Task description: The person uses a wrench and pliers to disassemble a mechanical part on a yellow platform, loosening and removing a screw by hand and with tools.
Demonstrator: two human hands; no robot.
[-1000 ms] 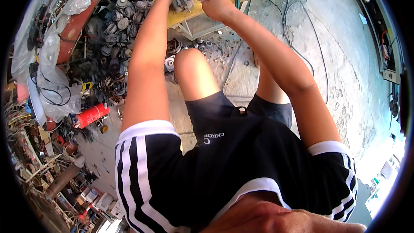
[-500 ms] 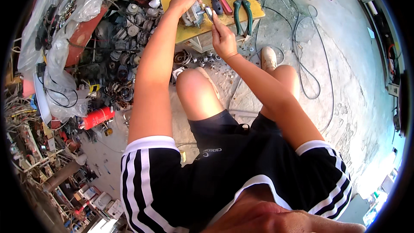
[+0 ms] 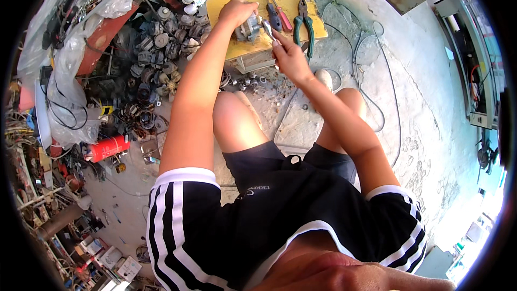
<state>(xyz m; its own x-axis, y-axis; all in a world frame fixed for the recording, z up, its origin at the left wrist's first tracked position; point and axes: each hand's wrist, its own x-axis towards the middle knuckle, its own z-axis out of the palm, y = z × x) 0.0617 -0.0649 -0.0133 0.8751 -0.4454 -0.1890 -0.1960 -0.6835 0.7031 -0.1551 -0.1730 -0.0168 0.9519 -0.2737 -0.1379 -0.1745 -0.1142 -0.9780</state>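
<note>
Head view, left hand [image 3: 235, 9] clenched on small grey motor [image 3: 249, 28] atop yellow desk [image 3: 237, 48], right hand [image 3: 288, 54] gripping metal tool [image 3: 268, 28] against it, green-handled pliers [image 3: 304, 24] just right, red canister [image 3: 107, 148] well below-left.

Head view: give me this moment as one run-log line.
left hand: grips small motor | right hand: holds metal tool against motor | surface: yellow board | nearby: green pliers, red screwdriver

I see small white-and-blue cardboard boxes [image 3: 116, 261] on the floor, lower left | a yellow-and-black label [image 3: 106, 110] by the dark parts pile, left | clear plastic bags [image 3: 72, 48] upper left | no screens I can make out
</note>
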